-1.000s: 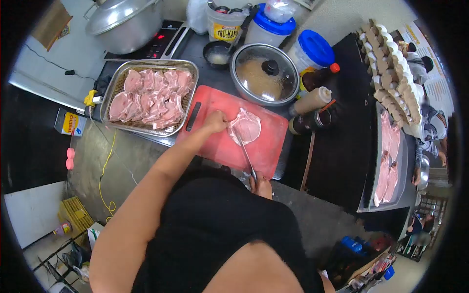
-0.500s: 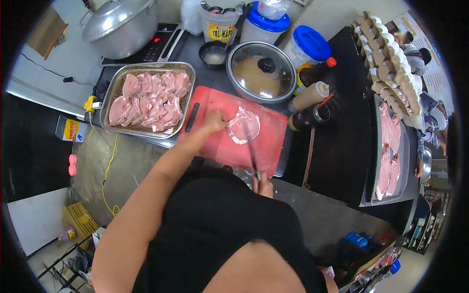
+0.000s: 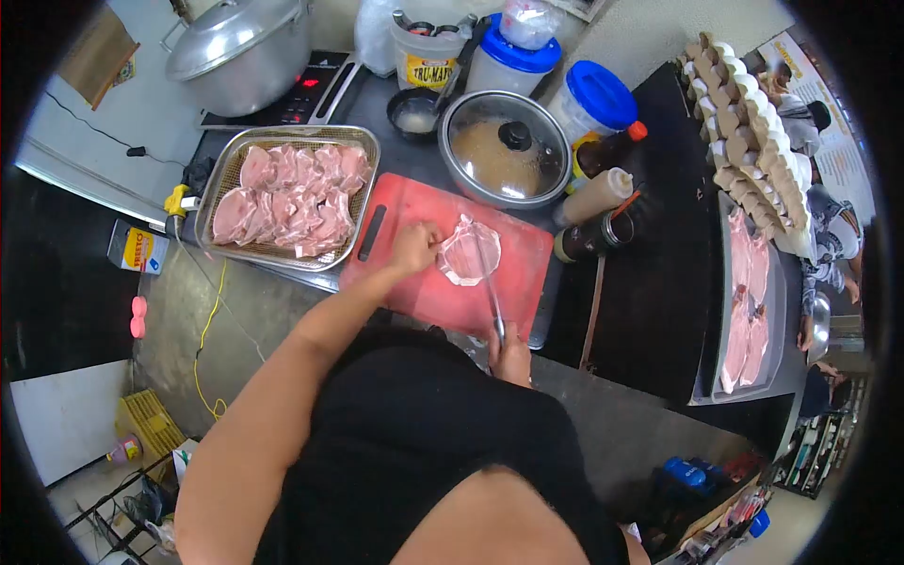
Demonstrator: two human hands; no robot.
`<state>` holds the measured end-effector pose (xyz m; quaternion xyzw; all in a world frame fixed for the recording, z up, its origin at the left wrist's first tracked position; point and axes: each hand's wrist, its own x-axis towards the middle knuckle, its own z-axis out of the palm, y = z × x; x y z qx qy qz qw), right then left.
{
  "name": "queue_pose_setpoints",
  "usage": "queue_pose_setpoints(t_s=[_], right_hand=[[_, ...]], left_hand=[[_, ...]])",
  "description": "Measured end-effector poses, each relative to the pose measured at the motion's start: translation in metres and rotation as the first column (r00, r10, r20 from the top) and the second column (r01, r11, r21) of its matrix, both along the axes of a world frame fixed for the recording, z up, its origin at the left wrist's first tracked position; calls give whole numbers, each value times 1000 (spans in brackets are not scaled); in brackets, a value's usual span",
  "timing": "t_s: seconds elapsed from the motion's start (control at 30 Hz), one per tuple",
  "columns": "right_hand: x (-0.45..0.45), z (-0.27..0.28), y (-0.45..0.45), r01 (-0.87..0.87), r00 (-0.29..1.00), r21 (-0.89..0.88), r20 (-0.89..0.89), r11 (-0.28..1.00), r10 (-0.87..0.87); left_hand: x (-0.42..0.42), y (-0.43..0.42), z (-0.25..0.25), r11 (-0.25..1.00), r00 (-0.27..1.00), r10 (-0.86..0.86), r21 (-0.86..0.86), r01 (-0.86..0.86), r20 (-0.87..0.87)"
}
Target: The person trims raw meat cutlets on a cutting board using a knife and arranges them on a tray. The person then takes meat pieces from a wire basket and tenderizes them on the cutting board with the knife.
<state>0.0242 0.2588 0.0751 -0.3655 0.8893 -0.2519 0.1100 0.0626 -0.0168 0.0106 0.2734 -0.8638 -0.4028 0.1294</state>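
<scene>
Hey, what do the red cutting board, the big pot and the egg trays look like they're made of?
Cutting board: probably plastic, with a dull, scuffed-looking finish and solid red color.
Pot: bare metal, softly shiny with pale highlights; perhaps aluminum, though steel isn't ruled out.
Egg trays: likely molded paper pulp, matte gray-brown with bumpy cups.

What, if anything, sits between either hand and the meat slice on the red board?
Nothing visible blocks them. The left hand is at the left edge of the meat slice. From the right hand, only its own knife reaches across the red board to the slice.
</scene>
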Motion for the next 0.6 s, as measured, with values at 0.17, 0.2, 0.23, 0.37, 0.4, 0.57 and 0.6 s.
queue_pose_setpoints(t_s=[0.17, 0.2, 0.23, 0.37, 0.4, 0.57, 0.6], right_hand=[[-5, -21, 3, 7, 1000, -47, -11, 999, -7], [-8, -21, 4, -2, 1000, 45, 13, 999, 2], [-10, -21, 5, -15, 999, 137, 41, 990, 9], [-6, 25, -7, 58, 998, -9, 9, 998, -58], [-5, 18, -4, 63, 998, -27, 14, 998, -62], [-15, -23, 7, -15, 1000, 136, 28, 991, 11], [-17, -11, 3, -12, 999, 69, 31, 998, 10]], left_hand=[[14, 21, 17, 846, 951, -284, -434, 309, 124], [15, 23, 13, 828, 940, -325, -449, 336, 104], [19, 26, 8, 810, 927, -364, -463, 361, 86], [24, 31, 4, 783, 918, -389, -499, 372, 73], [24, 32, 7, 780, 912, -396, -484, 396, 109], [21, 38, 11, 783, 910, -383, -466, 412, 161], [19, 36, 12, 773, 906, -379, -475, 421, 186]])
